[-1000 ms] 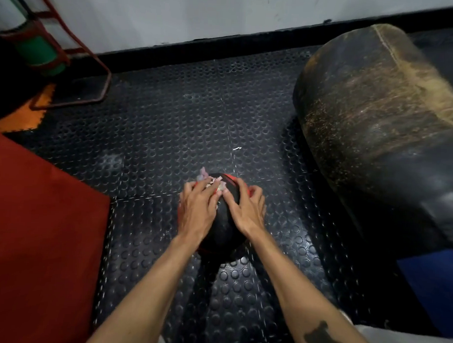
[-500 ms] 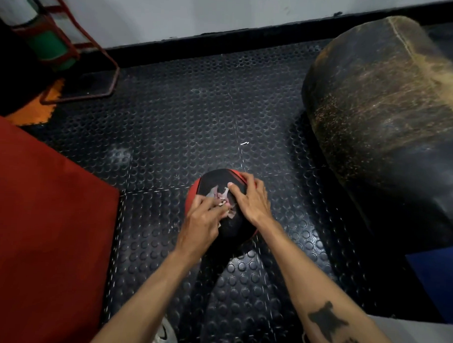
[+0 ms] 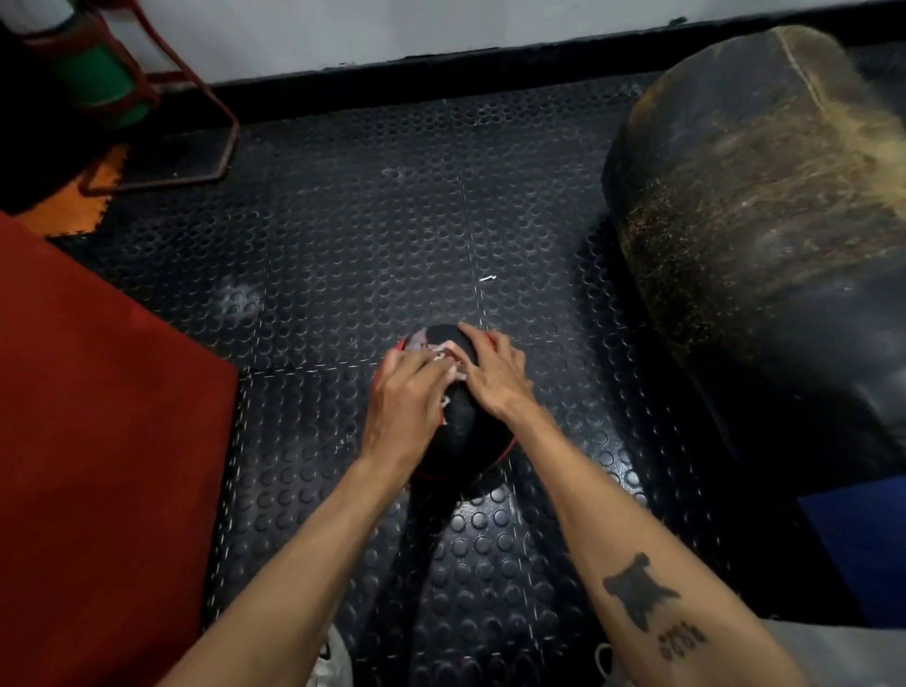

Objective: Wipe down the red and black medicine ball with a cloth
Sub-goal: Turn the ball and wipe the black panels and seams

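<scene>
down on the studded rubber floor [image 3: 341, 236] sits the medicine ball [image 3: 461, 420], likely heavy and grippy, best steadied from its sides. left hand [image 3: 405, 403] presses a thin, limp cloth [image 3: 443, 356] onto the top; right hand [image 3: 491, 375] lies flat, grasping nothing. round, so no long axis or facing.

The place looked like a gym or training room. The floor was covered in black rubber tiles with raised round studs [image 3: 342, 226], with a red floor mat [image 3: 88, 433] laid at one side, and a big worn black leather punching bag [image 3: 764, 200] lay on the floor near a white wall with a black skirting strip [image 3: 450, 71]. A red-and-black medicine ball [image 3: 463, 436] sat on the studded tiles.
</scene>
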A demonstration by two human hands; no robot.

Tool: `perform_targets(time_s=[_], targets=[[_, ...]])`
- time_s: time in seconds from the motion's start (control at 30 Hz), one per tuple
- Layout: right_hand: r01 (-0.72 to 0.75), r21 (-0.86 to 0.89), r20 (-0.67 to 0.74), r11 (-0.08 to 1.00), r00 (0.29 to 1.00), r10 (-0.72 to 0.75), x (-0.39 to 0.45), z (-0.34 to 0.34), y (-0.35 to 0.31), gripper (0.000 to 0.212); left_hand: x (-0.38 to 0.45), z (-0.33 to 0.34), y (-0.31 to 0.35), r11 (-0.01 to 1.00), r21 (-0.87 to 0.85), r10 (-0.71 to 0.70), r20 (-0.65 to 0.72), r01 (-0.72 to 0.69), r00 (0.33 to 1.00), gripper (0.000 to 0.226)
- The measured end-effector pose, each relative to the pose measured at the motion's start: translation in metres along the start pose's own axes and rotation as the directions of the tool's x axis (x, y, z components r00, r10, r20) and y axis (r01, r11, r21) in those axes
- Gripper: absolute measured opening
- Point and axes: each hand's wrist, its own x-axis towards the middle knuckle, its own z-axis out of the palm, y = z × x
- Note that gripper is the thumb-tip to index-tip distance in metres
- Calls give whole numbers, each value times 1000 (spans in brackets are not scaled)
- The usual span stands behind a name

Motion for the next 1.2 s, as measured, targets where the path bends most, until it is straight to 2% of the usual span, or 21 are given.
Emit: perform_targets(time_s=[0.13, 0.23, 0.33, 0.4, 0.5, 0.57, 0.7, 0.8, 0.93, 1.03, 1.13, 1.2], targets=[[-23, 4, 25, 1000, 999, 23, 5, -3, -5, 58, -30, 9, 12, 999, -16, -30, 47, 31, 998, 27], [-14, -7, 30, 1000, 999, 14, 4, -3, -2, 57, -28, -4, 10, 999, -35, -22, 45, 23, 999, 19], [-26, -14, 34, 1000, 999, 26, 4, -1, -3, 59, 5, -5, 5, 993, 16, -120, 6, 120, 993, 21], [-46, -2, 34, 999, 998, 46, 4, -4, -5, 59, 2, 3, 5, 988, 40, -153, 34, 151, 988, 28], [-40, 44, 39, 998, 999, 38, 3, -7, 1, 59, -32, 5, 9, 999, 23, -32, 92, 30, 995, 32], [-36, 53, 46, 998, 998, 34, 3, -8, 5, 59, -37, -3, 7, 1000, 18, 11, 107, -13, 994, 27], [-43, 33, 53, 999, 998, 41, 2, -4, -1, 61, -1, -5, 9, 994, 31, -103, 23, 102, 994, 20], [-52, 24, 65, 998, 997, 50, 3, -6, -2, 61, -13, 9, 17, 995, 58, -87, 68, 83, 994, 27], [-45, 23, 67, 999, 997, 44, 0, -8, 2, 59, -31, 1, 9, 999, 42, 17, 116, -22, 993, 27], [-56, 1, 59, 998, 997, 56, -1, -3, -3, 61, -8, -6, 9, 998, 41, -40, 59, 37, 997, 20], [-71, -13, 65, 997, 995, 72, 1, -4, -8, 63, -8, 2, 14, 994, 18, -107, 32, 106, 994, 24], [-59, 4, 64, 998, 996, 58, 3, -4, -5, 62, -34, 5, 14, 999, 9, -38, 60, 37, 997, 30]])
